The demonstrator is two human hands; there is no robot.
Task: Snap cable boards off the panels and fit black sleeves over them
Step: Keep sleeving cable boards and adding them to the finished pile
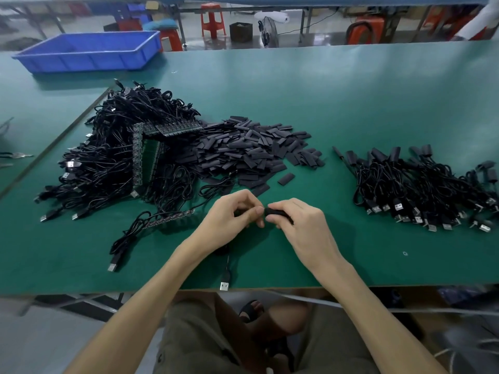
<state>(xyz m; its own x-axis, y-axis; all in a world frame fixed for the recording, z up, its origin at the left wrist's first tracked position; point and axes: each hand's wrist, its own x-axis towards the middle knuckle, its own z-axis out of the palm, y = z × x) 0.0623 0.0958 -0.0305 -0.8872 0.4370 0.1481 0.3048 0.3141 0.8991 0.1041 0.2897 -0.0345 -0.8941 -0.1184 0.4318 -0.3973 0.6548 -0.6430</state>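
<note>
My left hand (232, 214) pinches a small cable board, mostly hidden by its fingers; the board's black cable runs under my wrist to a USB plug (224, 282) at the table's front edge. My right hand (299, 220) grips a black sleeve (278, 213) whose end points at the left fingertips. A heap of loose black sleeves (251, 149) lies behind my hands. To the left sits a pile of cables joined to green board panels (147, 157). A snapped-down panel strip (172, 217) with one cable lies left of my left hand.
A pile of sleeved cables (421, 190) lies at the right on the green table (351, 103). A blue bin (89, 51) stands at the far left corner. Stools and a fan stand on the floor beyond the table.
</note>
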